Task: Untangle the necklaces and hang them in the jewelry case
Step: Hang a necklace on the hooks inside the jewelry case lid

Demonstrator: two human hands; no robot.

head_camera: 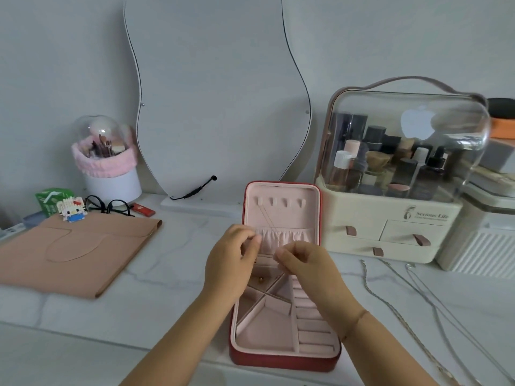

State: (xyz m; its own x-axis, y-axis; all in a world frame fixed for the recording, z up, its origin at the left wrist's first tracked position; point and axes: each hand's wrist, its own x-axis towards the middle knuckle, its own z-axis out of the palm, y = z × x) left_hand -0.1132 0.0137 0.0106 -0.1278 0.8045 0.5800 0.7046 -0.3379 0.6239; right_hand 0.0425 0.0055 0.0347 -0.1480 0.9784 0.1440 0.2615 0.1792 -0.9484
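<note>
A red jewelry case with pink lining lies open before me, its lid upright with a row of hooks. A thin necklace chain hangs from the leftmost hook down toward my hands. My left hand pinches the chain near the gathered pocket. My right hand pinches something fine beside it, above the case's compartments. Several other silver necklaces lie stretched out on the marble table to the right.
A cream cosmetics organizer with a clear dome stands right of the case. A wavy mirror leans on the wall behind. At left lie a tan pouch, glasses, a block figure and a brush holder.
</note>
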